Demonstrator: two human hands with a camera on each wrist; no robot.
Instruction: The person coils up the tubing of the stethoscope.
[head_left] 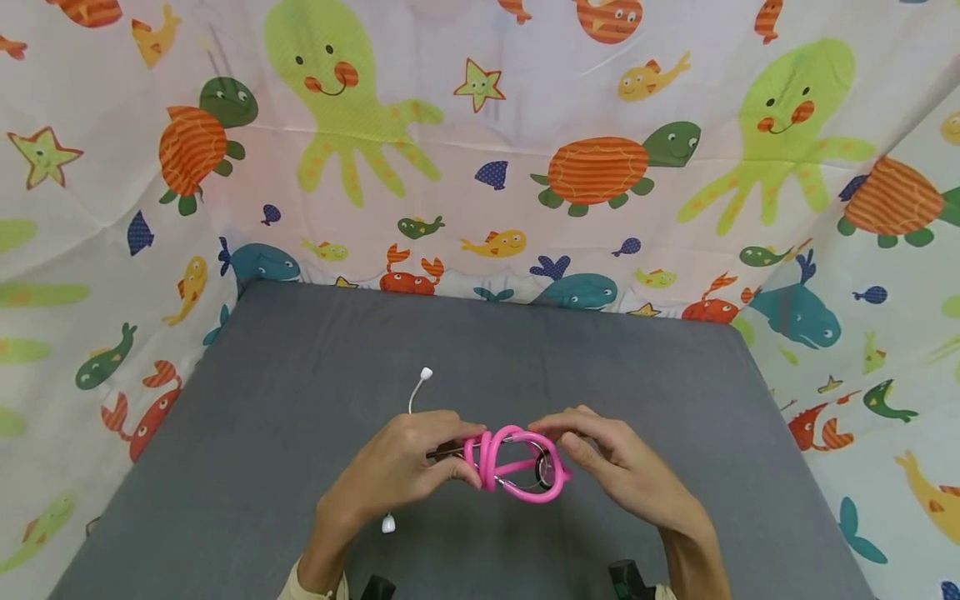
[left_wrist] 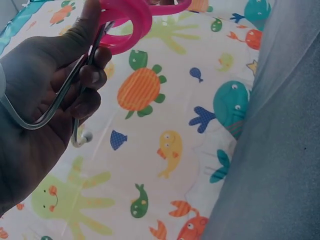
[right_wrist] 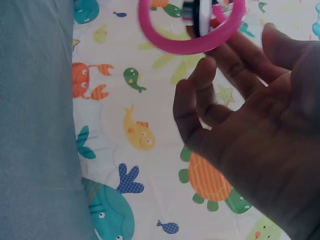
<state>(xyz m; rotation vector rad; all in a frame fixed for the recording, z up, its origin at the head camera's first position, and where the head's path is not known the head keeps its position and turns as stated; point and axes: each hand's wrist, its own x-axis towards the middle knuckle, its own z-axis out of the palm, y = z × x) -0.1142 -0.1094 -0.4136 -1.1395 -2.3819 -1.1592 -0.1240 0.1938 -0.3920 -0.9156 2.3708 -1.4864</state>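
Note:
A stethoscope with pink tubing (head_left: 491, 462) is coiled up in front of me, the tubing wound in loops around itself. My left hand (head_left: 393, 458) grips it at the left end, thumb and fingers around the metal ear tubes (left_wrist: 62, 92) and the nearest loops. White ear tips (head_left: 426, 373) stick out above and below that hand. The round chest piece (right_wrist: 204, 17) sits inside the larger loop on the right. My right hand (head_left: 630, 471) is beside that loop, fingers relaxed and fingertips right at its edge.
A grey cloth-covered table (head_left: 637, 383) lies under the hands. Behind it and at both sides hangs a white curtain (head_left: 435, 75) printed with sea animals. Black devices (head_left: 628, 579) show near both wrists at the bottom edge.

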